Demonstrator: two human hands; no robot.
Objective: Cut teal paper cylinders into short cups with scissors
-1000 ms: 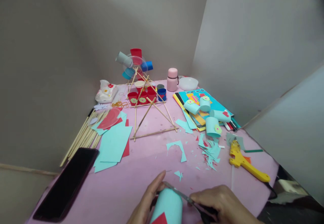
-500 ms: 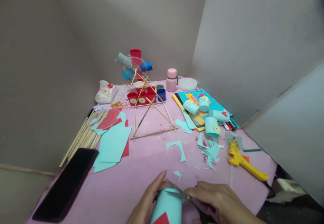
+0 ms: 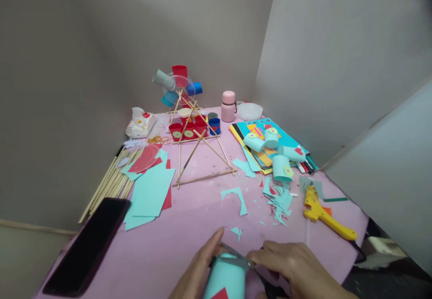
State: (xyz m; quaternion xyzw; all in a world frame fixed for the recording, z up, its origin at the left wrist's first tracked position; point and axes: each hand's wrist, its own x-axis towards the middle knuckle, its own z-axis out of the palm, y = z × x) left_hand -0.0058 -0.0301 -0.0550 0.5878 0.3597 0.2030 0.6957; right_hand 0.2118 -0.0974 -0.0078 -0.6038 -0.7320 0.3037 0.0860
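At the bottom edge of the view my left hand (image 3: pixel 199 267) is wrapped round a light-blue paper tube (image 3: pixel 225 277) with a red patch on it. My right hand (image 3: pixel 297 269) grips a pair of scissors (image 3: pixel 236 256). Their blades lie open across the tube's far rim. Small light-blue paper scraps (image 3: pixel 278 200) lie on the pink table (image 3: pixel 189 218) just beyond my hands.
A black phone (image 3: pixel 88 244) lies at the near left beside blue and red paper sheets (image 3: pixel 150 191) and wooden sticks (image 3: pixel 110 183). A stick frame with cups (image 3: pixel 189 128) stands at the back. Paper tubes on coloured card (image 3: pixel 273 148) and a yellow glue gun (image 3: pixel 326 218) lie right.
The scissor blades have shifted slightly along the tube's rim and my right hand has edged leftward. The view has tilted a little.
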